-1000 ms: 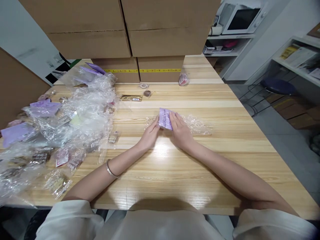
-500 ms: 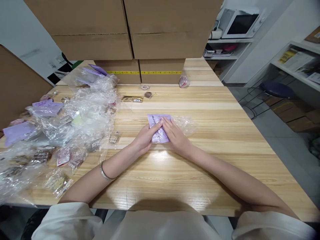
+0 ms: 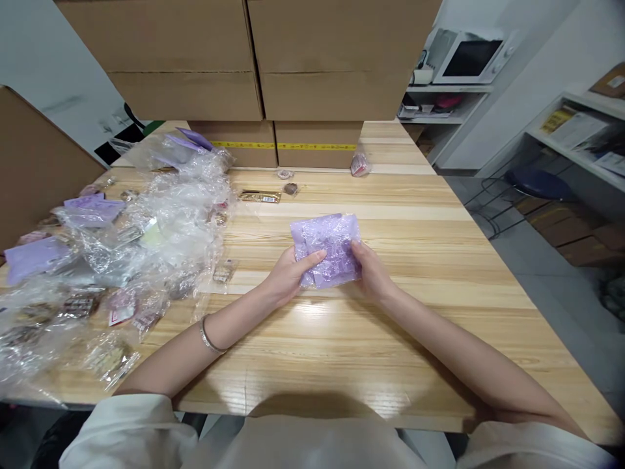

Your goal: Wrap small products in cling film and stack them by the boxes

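Note:
A purple packet wrapped in clear crinkled plastic [image 3: 327, 247] is held just above the wooden table [image 3: 420, 326], near its middle. My left hand [image 3: 288, 277] grips the packet's lower left side with the thumb across its front. My right hand [image 3: 374, 273] grips its right edge with the fingers curled behind it. Both hands are closed on it.
A heap of clear plastic bags, purple cards and small wrapped snacks [image 3: 122, 241] covers the table's left part. A gold bar wrapper [image 3: 260, 195] and small sweets [image 3: 290, 189] lie farther back. Stacked cardboard boxes [image 3: 254, 71] stand at the far edge. Shelves and a stool are at right.
The purple packet lay flat under both hands; now it is lifted toward me and tilted up, with the plastic wrapped around it and a hand on each side.

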`<state>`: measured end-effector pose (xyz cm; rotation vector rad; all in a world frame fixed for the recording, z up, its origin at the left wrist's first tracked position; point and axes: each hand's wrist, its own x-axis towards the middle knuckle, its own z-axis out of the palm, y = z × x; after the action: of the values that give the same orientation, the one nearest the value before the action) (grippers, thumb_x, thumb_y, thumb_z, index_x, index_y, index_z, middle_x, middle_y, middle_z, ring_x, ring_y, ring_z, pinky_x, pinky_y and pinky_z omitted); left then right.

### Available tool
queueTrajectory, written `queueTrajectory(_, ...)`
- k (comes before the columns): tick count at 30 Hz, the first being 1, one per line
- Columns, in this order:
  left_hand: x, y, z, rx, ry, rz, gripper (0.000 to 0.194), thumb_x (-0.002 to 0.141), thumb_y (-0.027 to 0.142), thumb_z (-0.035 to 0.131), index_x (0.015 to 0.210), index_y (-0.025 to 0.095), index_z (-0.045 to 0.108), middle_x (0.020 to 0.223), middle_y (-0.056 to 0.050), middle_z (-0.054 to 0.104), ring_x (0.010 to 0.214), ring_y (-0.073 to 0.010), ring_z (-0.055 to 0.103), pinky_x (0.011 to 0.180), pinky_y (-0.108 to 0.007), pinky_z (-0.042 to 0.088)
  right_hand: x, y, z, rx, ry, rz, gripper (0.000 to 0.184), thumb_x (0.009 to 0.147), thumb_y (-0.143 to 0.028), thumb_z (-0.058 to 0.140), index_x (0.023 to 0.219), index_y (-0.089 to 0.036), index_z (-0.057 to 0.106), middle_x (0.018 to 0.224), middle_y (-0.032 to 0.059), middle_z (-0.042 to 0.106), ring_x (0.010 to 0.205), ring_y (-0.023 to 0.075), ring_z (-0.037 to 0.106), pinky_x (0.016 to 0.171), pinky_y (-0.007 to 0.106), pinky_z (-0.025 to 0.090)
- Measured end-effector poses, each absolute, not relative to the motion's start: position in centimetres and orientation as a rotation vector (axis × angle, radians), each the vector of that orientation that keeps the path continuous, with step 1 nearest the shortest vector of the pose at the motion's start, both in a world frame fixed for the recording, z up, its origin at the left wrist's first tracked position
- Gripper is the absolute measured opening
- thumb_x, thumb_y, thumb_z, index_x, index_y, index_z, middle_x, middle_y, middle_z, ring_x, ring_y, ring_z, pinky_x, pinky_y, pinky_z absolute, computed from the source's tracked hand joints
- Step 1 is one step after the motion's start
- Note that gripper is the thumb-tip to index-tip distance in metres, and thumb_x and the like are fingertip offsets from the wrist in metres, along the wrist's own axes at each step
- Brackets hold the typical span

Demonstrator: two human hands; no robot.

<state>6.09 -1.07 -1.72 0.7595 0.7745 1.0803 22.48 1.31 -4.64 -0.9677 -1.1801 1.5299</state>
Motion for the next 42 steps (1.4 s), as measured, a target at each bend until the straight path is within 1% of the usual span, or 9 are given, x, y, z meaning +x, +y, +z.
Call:
queueTrajectory(3,6.2,-0.9,-2.4,0.843,0.835,1.109,0.042,0.074,0.038,0.08,0.105,0.013,0.069,0.105,-0.011,0.074,0.096,-0.0256,0.069,0.092,-0.041,0.051,22.1,0.7,-4.1,-0.931,-0.998,1.667,0.049,0.066,-0.054,0.081,0.1,-0.02,0.07,0.095,0.0074,0.076,0.092,0.0272,0.07,0.088,0.045,0.056)
queueTrajectory(6,6.2,-0.6,-3.4,0.977,1.012,1.227,0.047,0.075,0.041,0.079,0.111,0.015,0.064,0.113,-0.01,0.069,0.106,-0.0245,0.065,0.096,-0.039,0.049,21.7,0.2,-3.8,-0.921,-0.957,1.694,0.043,0.062,-0.045,0.086,0.093,-0.019,0.071,0.088,0.0049,0.076,0.087,0.0234,0.07,0.088,0.042,0.055)
queueTrajectory(10,5.9,0.1,-4.3,0.953,1.062,1.282,0.063,0.069,0.037,0.085,0.122,0.019,0.057,0.122,-0.01,0.065,0.114,-0.0245,0.061,0.099,-0.037,0.048,21.8,0.3,-4.0,-0.925,-1.046,1.621,0.042,0.07,-0.045,0.081,0.102,-0.021,0.066,0.1,0.005,0.074,0.095,0.0229,0.069,0.093,0.043,0.053)
queueTrajectory(17,5.8,1.4,-5.8,0.704,0.833,1.147,0.043,0.069,0.033,0.085,0.103,0.011,0.071,0.103,-0.011,0.075,0.089,-0.0217,0.07,0.085,-0.035,0.054,22.2,1.4,-7.3,-1.144,-1.287,1.244,0.059,0.075,-0.048,0.072,0.123,-0.027,0.044,0.124,0.0101,0.06,0.111,0.0256,0.061,0.092,0.048,0.053)
queueTrajectory(20,5.6,1.9,-6.5,0.649,0.839,1.153,0.045,0.068,0.033,0.086,0.105,0.011,0.071,0.103,-0.011,0.075,0.088,-0.0219,0.071,0.086,-0.037,0.054,22.4,1.6,-7.8,-1.124,-1.34,1.283,0.067,0.071,-0.045,0.076,0.125,-0.026,0.044,0.12,0.0114,0.062,0.105,0.0255,0.064,0.088,0.047,0.055)
queueTrajectory(27,5.4,2.7,-6.7,0.602,0.848,1.229,0.039,0.085,0.039,0.07,0.117,0.019,0.06,0.117,-0.009,0.068,0.099,-0.0214,0.07,0.091,-0.035,0.052,27.1,8.1,-6.0,-1.108,-1.06,1.053,0.056,0.068,-0.042,0.079,0.114,-0.023,0.051,0.107,0.0064,0.069,0.094,0.0217,0.067,0.085,0.042,0.055)
queueTrajectory(33,5.0,2.8,-7.0,0.659,0.887,1.184,0.029,0.09,0.038,0.062,0.11,0.016,0.059,0.099,-0.009,0.069,0.081,-0.0199,0.071,0.068,-0.031,0.055,30.2,19.6,-6.8,-1.394,-0.906,0.633,0.051,0.078,-0.026,0.063,0.123,-0.018,0.042,0.106,0.0073,0.067,0.092,0.0191,0.067,0.08,0.036,0.054)
queueTrajectory(37,4.8,2.6,-7.4,0.671,0.867,1.179,0.029,0.089,0.04,0.063,0.104,0.015,0.06,0.088,-0.007,0.068,0.075,-0.0183,0.069,0.063,-0.03,0.054,29.8,25.2,-6.7,-1.527,-0.867,0.481,0.044,0.073,-0.013,0.062,0.115,-0.018,0.049,0.105,0.0064,0.066,0.1,0.02,0.064,0.094,0.037,0.047)
queueTrajectory(42,4.8,2.7,-7.6,0.69,0.864,1.16,0.031,0.088,0.042,0.063,0.1,0.013,0.062,0.083,-0.007,0.066,0.072,-0.0177,0.067,0.06,-0.029,0.053,30.7,30.0,-6.6,-1.636,-0.723,0.34,0.039,0.079,-0.014,0.055,0.117,-0.015,0.045,0.118,0.0157,0.062,0.111,0.0252,0.06,0.101,0.043,0.041)
